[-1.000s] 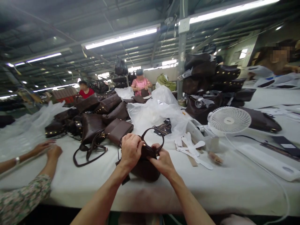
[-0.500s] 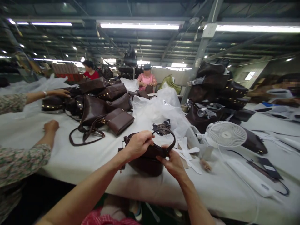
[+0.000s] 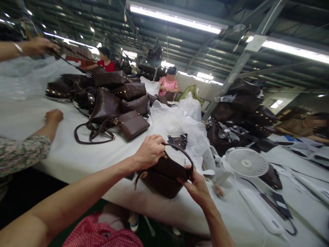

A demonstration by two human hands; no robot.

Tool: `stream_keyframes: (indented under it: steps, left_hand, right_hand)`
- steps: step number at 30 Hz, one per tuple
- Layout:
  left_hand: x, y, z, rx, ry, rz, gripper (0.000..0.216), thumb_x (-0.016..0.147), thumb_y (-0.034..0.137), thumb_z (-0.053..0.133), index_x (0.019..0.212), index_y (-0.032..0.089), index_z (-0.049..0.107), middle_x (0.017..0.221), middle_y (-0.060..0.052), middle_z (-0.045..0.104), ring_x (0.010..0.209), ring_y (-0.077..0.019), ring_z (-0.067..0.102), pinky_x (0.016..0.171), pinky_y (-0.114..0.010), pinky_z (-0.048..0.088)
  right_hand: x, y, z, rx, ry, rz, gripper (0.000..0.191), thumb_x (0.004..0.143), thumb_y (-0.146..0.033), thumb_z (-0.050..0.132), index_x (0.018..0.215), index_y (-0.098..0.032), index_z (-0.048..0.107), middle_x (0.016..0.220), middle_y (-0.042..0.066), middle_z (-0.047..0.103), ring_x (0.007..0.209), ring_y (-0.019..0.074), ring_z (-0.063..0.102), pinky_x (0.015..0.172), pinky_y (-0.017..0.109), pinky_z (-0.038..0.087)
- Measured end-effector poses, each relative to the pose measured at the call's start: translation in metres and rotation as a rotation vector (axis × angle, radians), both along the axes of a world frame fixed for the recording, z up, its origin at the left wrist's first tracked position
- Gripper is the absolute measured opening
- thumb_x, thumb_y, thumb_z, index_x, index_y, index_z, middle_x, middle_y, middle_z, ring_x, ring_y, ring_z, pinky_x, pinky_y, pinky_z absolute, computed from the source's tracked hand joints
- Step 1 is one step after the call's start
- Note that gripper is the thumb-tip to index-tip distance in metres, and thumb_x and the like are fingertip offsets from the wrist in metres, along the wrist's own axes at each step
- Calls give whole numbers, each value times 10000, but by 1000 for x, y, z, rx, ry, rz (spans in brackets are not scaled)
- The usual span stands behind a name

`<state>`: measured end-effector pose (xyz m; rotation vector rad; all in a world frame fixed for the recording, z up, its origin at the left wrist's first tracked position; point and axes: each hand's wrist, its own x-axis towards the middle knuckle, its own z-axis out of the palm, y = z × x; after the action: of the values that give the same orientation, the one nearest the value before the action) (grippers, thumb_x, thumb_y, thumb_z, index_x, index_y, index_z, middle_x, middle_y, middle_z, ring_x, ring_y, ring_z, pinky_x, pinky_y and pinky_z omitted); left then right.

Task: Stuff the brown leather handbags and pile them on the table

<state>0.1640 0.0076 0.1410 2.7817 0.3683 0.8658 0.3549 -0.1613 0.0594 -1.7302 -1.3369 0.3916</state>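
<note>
A dark brown handbag (image 3: 164,181) with an arched handle stands at the front edge of the cloth-covered table (image 3: 108,161). My left hand (image 3: 150,151) is closed at the bag's top left, where the handle meets it; the fingertips are partly hidden. My right hand (image 3: 195,185) grips the right end of the bag, with the thumb on its front side. From the left end hangs a small strap with gold-coloured metal. Black printed tags (image 3: 178,140) lie just behind the bag.
Brown bags (image 3: 105,106) are heaped at the back left, beside clear plastic wrapping (image 3: 167,116). A white fan (image 3: 247,162) and a white power strip (image 3: 264,209) are on the right. At left, a co-worker's hand (image 3: 42,45) lifts a strap; the other fist (image 3: 54,116) rests on the table.
My view has tilted and shifted. My left hand has moved toward the left end of the handle, and the bag is turned slightly. The co-worker's far hand has risen, pulling a strap.
</note>
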Motion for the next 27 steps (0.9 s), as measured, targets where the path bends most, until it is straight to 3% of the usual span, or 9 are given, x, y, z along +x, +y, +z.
stream_keyframes:
  steps: [4, 9, 12, 15, 19, 21, 23, 27]
  left_hand:
    - [-12, 7, -10, -280, -80, -81, 166, 841, 134, 507, 706, 194, 582, 906, -22, 609, 841, -161, 559, 780, -268, 435]
    - [0, -2, -19, -444, -224, -173, 134, 833, 122, 491, 727, 183, 546, 852, -35, 582, 821, -161, 553, 769, -261, 444]
    - [7, -7, -18, -460, -231, -217, 148, 834, 145, 496, 694, 181, 530, 847, -39, 573, 804, -160, 543, 767, -271, 443]
    - [8, 2, -16, -556, -201, -317, 169, 827, 203, 542, 663, 173, 522, 836, -35, 584, 801, -157, 550, 778, -279, 447]
    - [6, 29, -14, -878, -142, -478, 54, 796, 202, 589, 777, 157, 567, 843, -22, 638, 832, -156, 591, 793, -280, 462]
    - [8, 41, -11, -963, -78, -550, 186, 767, 175, 618, 952, 166, 597, 882, -13, 653, 844, -152, 602, 786, -271, 469]
    - [13, 48, -8, -926, 16, -597, 275, 752, 149, 631, 1025, 184, 621, 892, -9, 665, 849, -151, 608, 795, -264, 470]
    - [17, 51, -8, -711, 20, -546, 144, 757, 104, 596, 847, 189, 669, 875, -15, 675, 893, -166, 609, 869, -273, 459]
  right_hand:
    - [4, -4, 8, -32, -114, 12, 335, 756, -306, 616, 1064, -193, 545, 876, 43, 658, 789, 212, 613, 720, 330, 515]
    - [-20, 8, 40, 3, -569, 26, 639, 779, -221, 531, 1388, -181, 341, 1276, 138, 553, 1159, 286, 535, 945, 438, 453]
    - [-47, 28, 55, -167, -860, -38, 600, 774, -268, 640, 1325, -143, 437, 1089, 168, 632, 962, 322, 617, 774, 419, 493]
    - [-58, 43, 57, -310, -1020, -147, 552, 737, -419, 733, 1178, -147, 544, 867, 133, 658, 722, 305, 634, 591, 373, 440]
    - [-48, 44, 52, -189, -1060, -98, 457, 739, -571, 697, 992, -214, 565, 802, 74, 651, 699, 250, 622, 582, 323, 378]
    - [-40, 42, 51, -156, -1065, -90, 453, 739, -603, 681, 935, -213, 558, 792, 70, 651, 697, 244, 615, 575, 318, 353]
    - [-36, 41, 50, -144, -1068, -81, 464, 741, -635, 658, 897, -210, 556, 779, 68, 651, 681, 242, 608, 562, 316, 329]
    - [-30, 42, 46, -103, -1083, -96, 408, 835, -622, 551, 800, -215, 555, 699, 52, 632, 626, 214, 586, 552, 307, 297]
